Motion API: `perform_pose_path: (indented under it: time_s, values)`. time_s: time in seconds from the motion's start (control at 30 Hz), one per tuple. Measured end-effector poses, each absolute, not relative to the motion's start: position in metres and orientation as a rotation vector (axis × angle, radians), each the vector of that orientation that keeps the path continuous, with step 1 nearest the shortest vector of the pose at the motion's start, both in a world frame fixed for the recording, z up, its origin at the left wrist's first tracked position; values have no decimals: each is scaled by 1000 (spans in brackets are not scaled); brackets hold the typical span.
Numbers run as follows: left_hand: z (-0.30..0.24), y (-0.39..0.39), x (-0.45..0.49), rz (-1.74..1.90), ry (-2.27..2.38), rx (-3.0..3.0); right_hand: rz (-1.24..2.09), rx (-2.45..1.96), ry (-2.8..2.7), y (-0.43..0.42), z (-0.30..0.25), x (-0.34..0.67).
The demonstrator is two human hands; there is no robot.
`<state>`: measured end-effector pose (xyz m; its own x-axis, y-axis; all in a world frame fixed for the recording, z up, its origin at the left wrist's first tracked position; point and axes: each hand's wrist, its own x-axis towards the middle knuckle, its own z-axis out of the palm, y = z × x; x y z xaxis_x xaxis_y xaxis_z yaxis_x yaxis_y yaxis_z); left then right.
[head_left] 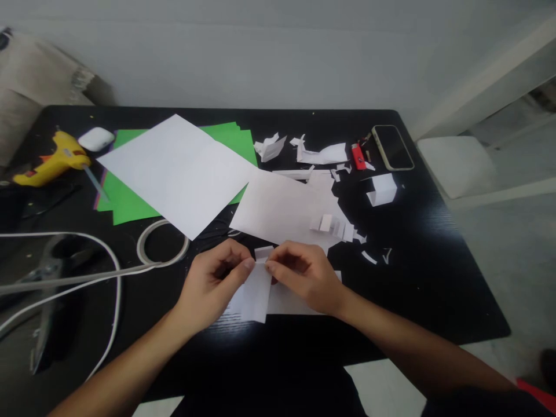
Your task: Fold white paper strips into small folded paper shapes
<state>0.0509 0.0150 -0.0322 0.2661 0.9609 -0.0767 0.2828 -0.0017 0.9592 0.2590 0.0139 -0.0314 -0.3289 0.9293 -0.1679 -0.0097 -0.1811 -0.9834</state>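
Forearms over a black table, left hand and right hand close together, fingers pinching a folded paper, scraps beyond, glue gun far left.

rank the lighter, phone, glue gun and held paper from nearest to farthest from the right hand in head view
1. Held paper: touching the right hand
2. Lighter: toward back right
3. Phone: just right of the lighter
4. Glue gun: far left
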Motion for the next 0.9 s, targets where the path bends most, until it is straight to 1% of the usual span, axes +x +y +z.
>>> perform_pose_path:
  time_s: [0.27, 0.63, 0.9]
  values:
    - [-32, 16, 52, 839, 1152, 1685, 1663, -1122, -1307, 16, -32, 259]
    - [-32, 16, 52, 819, 1170, 1708, 1674, -1159, -1263, 15, -32, 259]
    - [-30, 15, 52, 817, 1083, 1786, 1689, -1130, -1315, 15, -32, 259]
